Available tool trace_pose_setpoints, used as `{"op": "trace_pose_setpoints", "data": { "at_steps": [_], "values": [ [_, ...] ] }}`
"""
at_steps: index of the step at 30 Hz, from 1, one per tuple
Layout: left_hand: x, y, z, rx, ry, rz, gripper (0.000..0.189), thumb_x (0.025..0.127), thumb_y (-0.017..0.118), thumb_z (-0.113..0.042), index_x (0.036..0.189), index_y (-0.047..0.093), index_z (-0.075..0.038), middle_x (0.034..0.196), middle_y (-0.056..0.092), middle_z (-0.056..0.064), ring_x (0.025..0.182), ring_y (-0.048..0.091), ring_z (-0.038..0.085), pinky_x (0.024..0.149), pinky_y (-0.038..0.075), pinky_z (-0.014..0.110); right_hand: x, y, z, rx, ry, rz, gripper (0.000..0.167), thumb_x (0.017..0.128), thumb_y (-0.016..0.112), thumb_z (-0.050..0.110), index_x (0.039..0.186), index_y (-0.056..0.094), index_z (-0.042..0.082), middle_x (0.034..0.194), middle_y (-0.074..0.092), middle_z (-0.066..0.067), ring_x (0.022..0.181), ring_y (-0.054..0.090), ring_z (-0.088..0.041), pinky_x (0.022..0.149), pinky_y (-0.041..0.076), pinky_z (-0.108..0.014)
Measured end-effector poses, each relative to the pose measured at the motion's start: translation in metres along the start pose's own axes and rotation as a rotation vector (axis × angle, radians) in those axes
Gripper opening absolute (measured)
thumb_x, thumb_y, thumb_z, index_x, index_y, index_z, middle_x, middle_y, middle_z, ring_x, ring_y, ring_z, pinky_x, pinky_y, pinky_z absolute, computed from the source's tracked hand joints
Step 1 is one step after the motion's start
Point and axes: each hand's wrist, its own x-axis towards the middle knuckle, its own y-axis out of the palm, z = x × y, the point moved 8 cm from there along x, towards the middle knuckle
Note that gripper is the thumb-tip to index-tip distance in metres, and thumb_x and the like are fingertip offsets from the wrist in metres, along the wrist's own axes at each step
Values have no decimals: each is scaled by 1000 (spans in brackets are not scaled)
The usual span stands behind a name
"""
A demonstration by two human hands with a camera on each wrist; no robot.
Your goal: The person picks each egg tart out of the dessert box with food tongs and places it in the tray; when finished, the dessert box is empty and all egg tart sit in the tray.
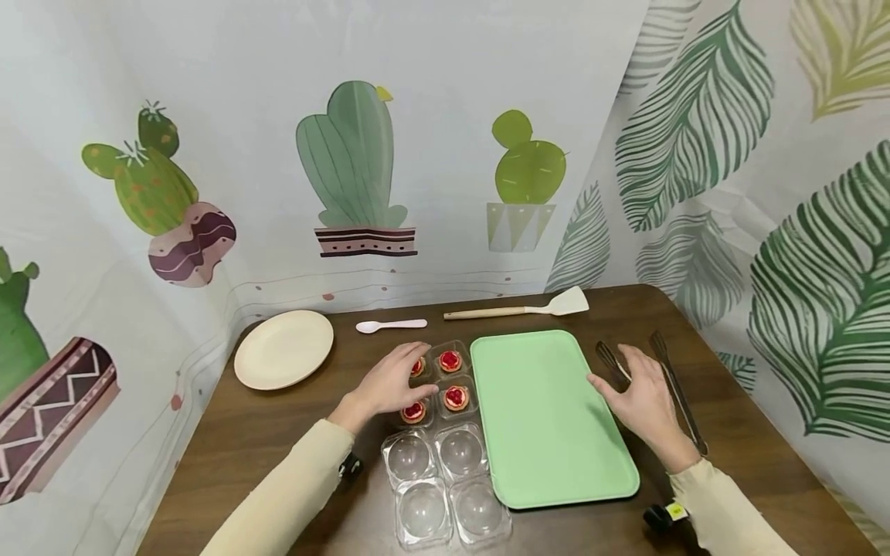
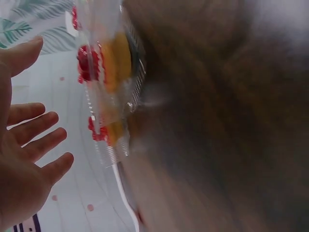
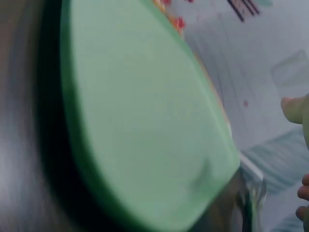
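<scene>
My left hand [image 1: 389,384] hovers with spread fingers over the left side of a clear plastic container [image 1: 475,401]. Several small red-topped tarts [image 1: 455,398] sit in its compartments, those on the left partly hidden by that hand. Toward me lies the container's domed clear lid [image 1: 424,511]. In the left wrist view, the fingers stand apart from the tarts [image 2: 88,64]. Beside the right edge of a light green tray [image 1: 549,421] is my right hand [image 1: 643,398], fingers loosely bent and holding nothing. It overlaps a whisk [image 1: 612,360] in the head view.
A cream plate [image 1: 283,350] lies at the back left. Along the back edge are a small white spoon [image 1: 391,326] and a spatula [image 1: 518,311] with a wooden handle. Dark tongs [image 1: 677,390] lie right of the right hand. A patterned cloth hangs behind the table [image 1: 202,471].
</scene>
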Motion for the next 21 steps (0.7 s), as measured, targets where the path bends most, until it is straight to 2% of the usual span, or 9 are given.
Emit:
{"op": "trace_pose_setpoints", "data": {
  "at_steps": [6, 11, 17, 21],
  "values": [
    [23, 13, 6, 0, -32, 56, 79, 84, 69, -51, 143, 46, -5, 147, 47, 16, 138, 41, 31, 114, 35, 42, -4, -6, -36, -169, 65, 2, 86, 80, 77, 37, 133, 41, -20, 131, 42, -44, 120, 36, -60, 97, 33, -68],
    [35, 25, 10, 27, -61, 110, 80, 86, 66, -55, 145, 44, -5, 149, 44, 15, 140, 39, 31, 116, 32, 42, -10, -7, -58, -292, 153, 25, 99, 77, 78, 42, 129, 34, -30, 127, 37, -52, 113, 35, -66, 100, 28, -68],
    [42, 34, 16, 36, -108, 153, 82, 85, 65, -58, 145, 44, -6, 150, 44, 13, 140, 38, 29, 116, 32, 41, -19, 0, -78, -318, 301, 138, 106, 80, 72, 53, 130, 30, -30, 121, 39, -51, 103, 38, -68, 85, 37, -71],
    [45, 38, 16, 28, -108, 166, 82, 85, 64, -59, 144, 45, -6, 149, 45, 13, 139, 39, 31, 116, 32, 42, -21, 0, -84, -333, 314, 153, 101, 81, 72, 52, 126, 34, -30, 111, 45, -50, 95, 41, -67, 76, 40, -69]
  ]
}}
